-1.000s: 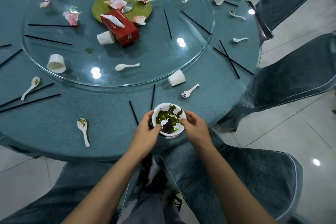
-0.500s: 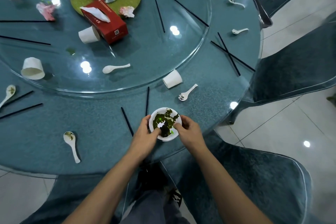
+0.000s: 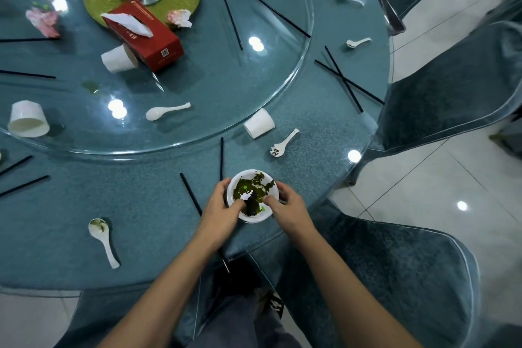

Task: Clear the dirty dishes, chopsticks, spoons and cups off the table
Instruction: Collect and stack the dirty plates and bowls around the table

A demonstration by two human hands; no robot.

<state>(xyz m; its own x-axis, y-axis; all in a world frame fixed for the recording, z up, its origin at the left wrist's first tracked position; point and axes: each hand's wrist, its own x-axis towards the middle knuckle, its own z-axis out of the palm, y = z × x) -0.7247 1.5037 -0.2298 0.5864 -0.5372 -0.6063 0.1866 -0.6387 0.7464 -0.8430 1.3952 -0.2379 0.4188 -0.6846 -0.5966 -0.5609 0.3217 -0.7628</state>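
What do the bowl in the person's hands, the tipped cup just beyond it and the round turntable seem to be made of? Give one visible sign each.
The bowl: probably glazed ceramic, possibly hard plastic; smooth white, thick rim.
The cup: likely paper or thin plastic; matte white, thin wall.
The turntable: clear glass; see-through, polished edge, sharp lamp reflections.

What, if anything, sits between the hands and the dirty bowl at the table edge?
Nothing visible. The left hand and right hand both grip the dirty bowl by its rim, thumbs inside. One black chopstick lies just left of the left hand, and another lies beyond the bowl; neither blocks the grip.
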